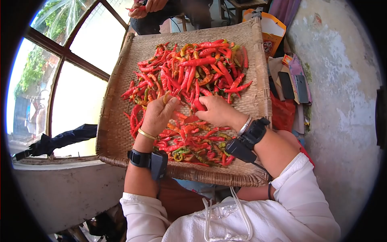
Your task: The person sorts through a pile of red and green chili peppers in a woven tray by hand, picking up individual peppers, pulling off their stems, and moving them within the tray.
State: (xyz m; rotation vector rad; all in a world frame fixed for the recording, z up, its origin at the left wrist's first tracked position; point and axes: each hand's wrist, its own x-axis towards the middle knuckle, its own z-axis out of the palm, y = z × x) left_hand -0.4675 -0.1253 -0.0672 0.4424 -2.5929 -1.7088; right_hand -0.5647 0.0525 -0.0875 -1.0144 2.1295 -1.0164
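A large pile of chili peppers (pixel 193 66), mostly red with some green and orange, lies on a woven tray (pixel 117 97). A smaller heap of red chilies (pixel 193 139) is spread nearer to me on the same tray. My right hand (pixel 221 111) is closed at the near edge of the large pile, thumb and fingers pinching a red chili pepper (pixel 197 103). My left hand (pixel 158 115) is closed beside it, thumb against the fingers; what it grips is hidden. Both hands are over the tray, a little apart from each other.
Across the tray, another person's hands (pixel 147 8) hold a red chili. A window (pixel 76 80) is on the left and a stained wall (pixel 334 80) on the right. Two phones (pixel 286 85) and an orange paper bag (pixel 274 32) are at the tray's right side.
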